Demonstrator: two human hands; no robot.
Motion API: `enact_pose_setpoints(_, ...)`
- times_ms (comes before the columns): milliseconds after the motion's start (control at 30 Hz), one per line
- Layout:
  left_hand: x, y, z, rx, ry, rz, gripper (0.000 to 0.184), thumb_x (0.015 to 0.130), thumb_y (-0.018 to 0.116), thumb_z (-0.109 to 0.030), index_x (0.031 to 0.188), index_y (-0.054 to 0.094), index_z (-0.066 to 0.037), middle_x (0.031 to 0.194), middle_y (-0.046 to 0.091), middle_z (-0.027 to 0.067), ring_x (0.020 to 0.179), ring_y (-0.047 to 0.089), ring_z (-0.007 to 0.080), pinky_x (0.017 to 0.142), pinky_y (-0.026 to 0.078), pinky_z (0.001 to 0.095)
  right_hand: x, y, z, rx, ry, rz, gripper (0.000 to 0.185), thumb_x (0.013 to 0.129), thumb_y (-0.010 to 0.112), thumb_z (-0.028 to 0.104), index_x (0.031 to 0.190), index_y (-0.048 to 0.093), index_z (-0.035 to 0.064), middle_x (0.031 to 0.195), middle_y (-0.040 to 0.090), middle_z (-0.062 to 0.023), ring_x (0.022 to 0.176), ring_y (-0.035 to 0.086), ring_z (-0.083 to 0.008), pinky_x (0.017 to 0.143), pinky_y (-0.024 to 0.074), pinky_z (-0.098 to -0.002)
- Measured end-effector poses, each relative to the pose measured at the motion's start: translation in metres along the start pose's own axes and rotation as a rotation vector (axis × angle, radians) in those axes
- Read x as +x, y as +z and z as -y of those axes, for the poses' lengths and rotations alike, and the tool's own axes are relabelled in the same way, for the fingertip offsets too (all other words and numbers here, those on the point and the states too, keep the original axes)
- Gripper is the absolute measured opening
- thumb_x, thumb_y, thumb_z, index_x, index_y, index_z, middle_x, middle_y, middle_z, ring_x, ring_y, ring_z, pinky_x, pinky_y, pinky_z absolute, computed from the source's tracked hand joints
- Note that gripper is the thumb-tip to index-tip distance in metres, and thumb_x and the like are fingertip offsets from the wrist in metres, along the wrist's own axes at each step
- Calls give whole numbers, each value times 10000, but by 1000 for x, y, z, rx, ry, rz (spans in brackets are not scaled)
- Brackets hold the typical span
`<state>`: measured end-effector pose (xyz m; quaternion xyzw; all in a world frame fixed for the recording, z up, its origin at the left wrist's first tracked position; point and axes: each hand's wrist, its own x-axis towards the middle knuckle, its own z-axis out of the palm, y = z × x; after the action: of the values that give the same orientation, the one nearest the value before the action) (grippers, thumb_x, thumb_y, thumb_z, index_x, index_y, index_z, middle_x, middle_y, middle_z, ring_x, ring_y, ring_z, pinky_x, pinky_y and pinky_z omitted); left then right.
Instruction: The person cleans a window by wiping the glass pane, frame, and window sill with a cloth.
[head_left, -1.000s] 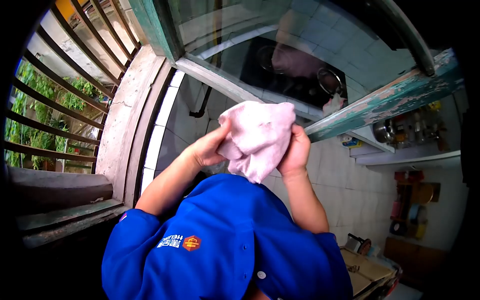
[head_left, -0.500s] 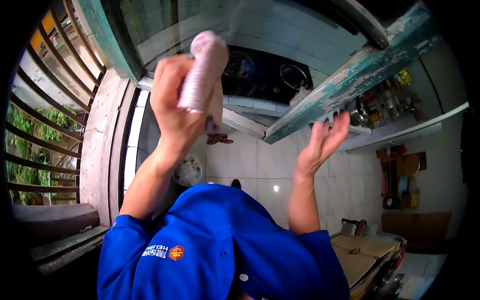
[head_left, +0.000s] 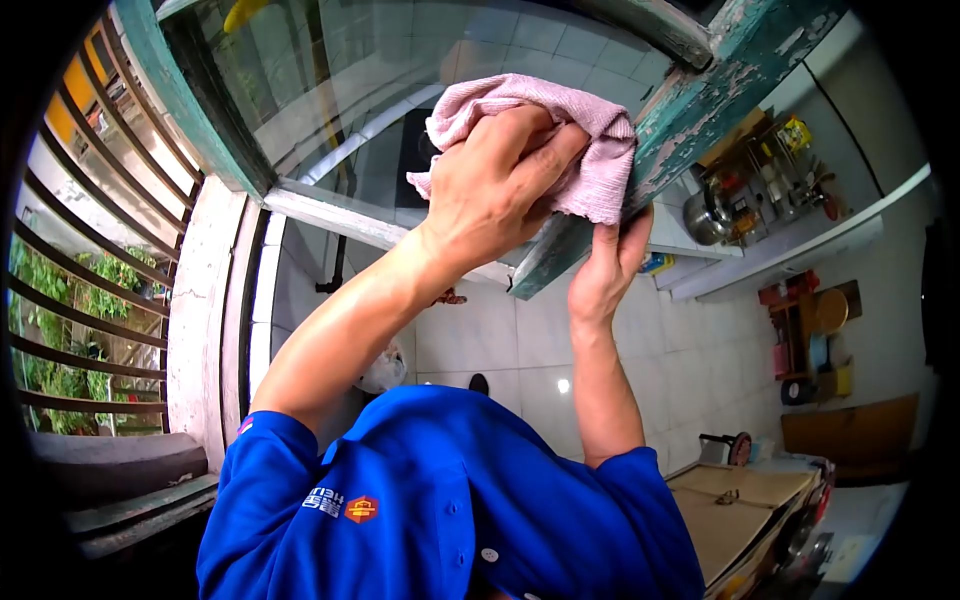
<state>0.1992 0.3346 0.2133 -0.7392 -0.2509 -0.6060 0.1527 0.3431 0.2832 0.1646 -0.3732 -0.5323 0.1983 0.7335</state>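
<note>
My left hand (head_left: 492,195) is closed on a crumpled pink cloth (head_left: 606,172), pressing it to the glass pane (head_left: 330,105) near the pane's right side. The cloth bunches around the fingers and overlaps the wooden window frame. This frame (head_left: 735,100) has worn green paint that flakes off in patches. Lower down, my right hand (head_left: 603,280) grips the frame's edge below the cloth; its thumb shows in front, while some fingertips are hidden behind the wood.
On the left are curved window bars (head_left: 90,375) with plants outside. A counter at the right carries a metal pot (head_left: 706,213) and utensils. Below lie the tiled floor (head_left: 545,345), a plastic bag (head_left: 385,370) and a cardboard box (head_left: 735,500).
My left hand has moved right with the cloth, which has gone from a folded upright bundle to spread against the glass. My right hand has closed on the frame's edge.
</note>
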Motion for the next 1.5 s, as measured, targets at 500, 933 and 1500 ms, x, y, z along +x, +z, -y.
enact_pose_setpoints(500, -10, -9, -7, 85, 66, 234, 398, 713, 668, -118, 1108, 685, -160, 983, 549, 24, 827, 570, 210, 664, 489, 331, -2, 2, 6, 96, 55, 12, 523, 1018, 485, 192, 1439, 295, -54, 1407, 412, -139, 1266, 401, -208, 1090, 293, -334)
enact_pose_setpoints(933, -79, -3, 0, -37, -8, 485, 459, 703, 664, -84, 1152, 694, -170, 1016, 587, 48, 866, 592, 244, 672, 519, 363, 1, -6, 2, 96, 29, 41, 504, 1017, 510, 185, 1415, 319, -58, 1385, 430, -117, 1215, 428, -175, 1061, 324, -307)
enact_pose_setpoints(1500, -152, 2, 6, -10, -86, 1024, 193, 766, 636, -128, 941, 719, -131, 1041, 533, 59, 932, 574, 226, 763, 515, 374, 1, 0, -3, 131, 46, 30, 544, 1020, 511, 238, 1427, 295, -51, 1364, 441, -116, 1209, 437, -176, 1063, 319, -307)
